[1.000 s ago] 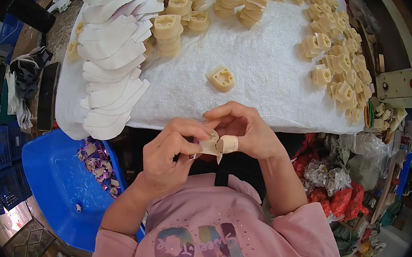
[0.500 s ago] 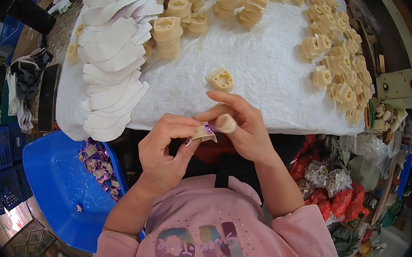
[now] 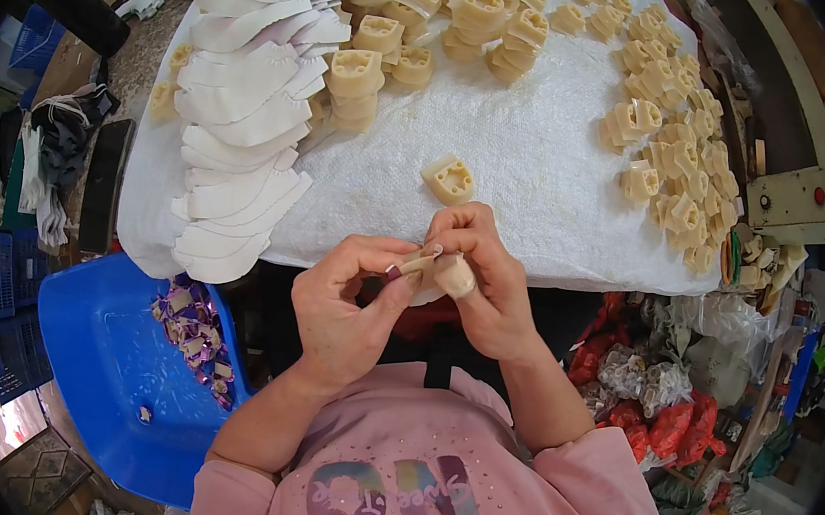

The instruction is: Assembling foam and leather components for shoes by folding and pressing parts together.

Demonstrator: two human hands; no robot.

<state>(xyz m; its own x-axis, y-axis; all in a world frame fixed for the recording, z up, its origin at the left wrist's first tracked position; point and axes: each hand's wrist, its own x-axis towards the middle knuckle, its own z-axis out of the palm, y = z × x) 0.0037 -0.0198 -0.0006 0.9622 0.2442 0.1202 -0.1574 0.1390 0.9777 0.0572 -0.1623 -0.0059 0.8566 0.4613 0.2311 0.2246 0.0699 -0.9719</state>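
Note:
Close to the table's front edge, my left hand (image 3: pixel 342 302) pinches a small cream strip (image 3: pixel 415 266) with a shiny purple edge between thumb and fingers. My right hand (image 3: pixel 491 291) meets it there, its bent fingertips closed on the strip's other end. A pale beige wrap (image 3: pixel 455 276) covers the right thumb's tip. Part of the strip is hidden by the fingers. Just beyond my hands, a single cream, heel-shaped block (image 3: pixel 449 180) with holes in its top lies on the white woven sheet (image 3: pixel 378 199).
Curved white cut pieces (image 3: pixel 237 154) overlap in a long row on the left. Stacked cream blocks (image 3: pixel 355 86) stand behind, with many more blocks (image 3: pixel 685 155) at right. A blue tub (image 3: pixel 86 354) at lower left holds purple-and-cream pieces (image 3: pixel 194 330). Red and clear bags (image 3: pixel 681 427) lie at right.
My right fingers, stretched out before, have bent in and closed on the strip. The strip has turned between my hands. The whole view has shifted slightly.

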